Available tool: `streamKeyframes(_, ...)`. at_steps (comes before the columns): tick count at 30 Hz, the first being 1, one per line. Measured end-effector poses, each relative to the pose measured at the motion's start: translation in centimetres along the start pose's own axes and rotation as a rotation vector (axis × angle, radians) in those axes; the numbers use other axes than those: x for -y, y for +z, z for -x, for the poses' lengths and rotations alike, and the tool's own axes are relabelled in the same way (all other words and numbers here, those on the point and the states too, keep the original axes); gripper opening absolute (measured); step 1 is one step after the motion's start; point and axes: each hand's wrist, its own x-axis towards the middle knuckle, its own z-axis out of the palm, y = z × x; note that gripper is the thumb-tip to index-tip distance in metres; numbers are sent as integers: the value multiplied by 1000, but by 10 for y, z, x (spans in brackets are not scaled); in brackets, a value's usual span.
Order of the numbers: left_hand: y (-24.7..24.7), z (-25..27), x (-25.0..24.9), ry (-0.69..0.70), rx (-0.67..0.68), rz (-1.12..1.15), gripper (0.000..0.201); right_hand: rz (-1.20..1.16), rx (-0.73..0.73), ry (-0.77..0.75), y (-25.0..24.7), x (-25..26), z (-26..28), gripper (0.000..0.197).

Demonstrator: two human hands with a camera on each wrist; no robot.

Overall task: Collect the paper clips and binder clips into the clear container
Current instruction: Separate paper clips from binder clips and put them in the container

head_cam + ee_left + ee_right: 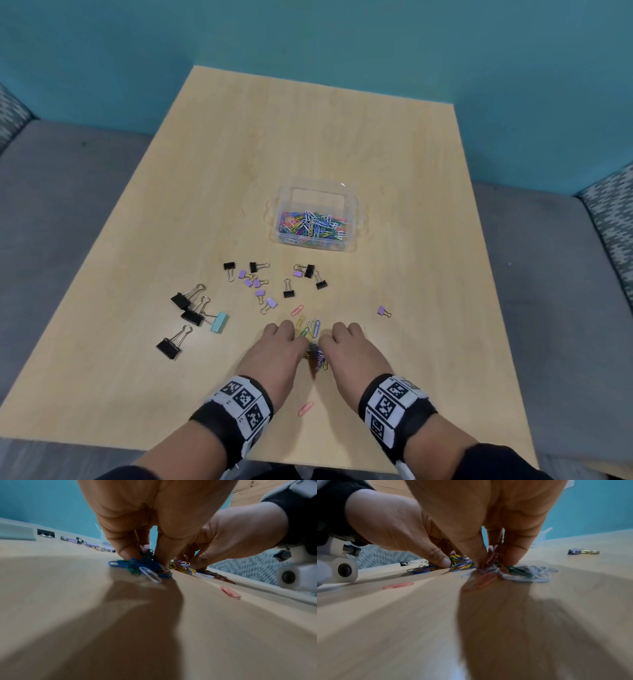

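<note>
A clear container point(349, 205) holding several coloured paper clips stands mid-table. Nearer me lies a small heap of loose paper clips point(311, 328), and both hands are down on it side by side. My left hand point(296, 341) pinches a blue and green bunch of clips point(145, 565) against the table. My right hand point(325, 342) pinches another bunch, pink and white among them point(489, 568). Black, purple and one teal binder clips point(219, 322) lie scattered left of and beyond the hands. The fingertips are hidden from the head view.
One pink paper clip point(306, 408) lies between my wrists, another point(297, 310) just beyond the heap. A lone purple binder clip point(384, 311) sits to the right. The wooden table point(428, 240) stands between grey seats, with a teal wall behind.
</note>
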Motion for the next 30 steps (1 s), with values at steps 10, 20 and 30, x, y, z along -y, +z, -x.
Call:
streamKeyframes(10, -17, -14, 4, -71, 102, 146, 17, -108, 162, 6, -10, -19, -15, 30)
streamKeyframes(20, -57, -28, 24, -230, 238, 550, 13, -546, 250, 136, -43, -45, -28, 9)
streamKeyframes(30, -145, -137, 55, -258, -127, 684, 13, -648, -72, 189, -145, -86, -132, 11)
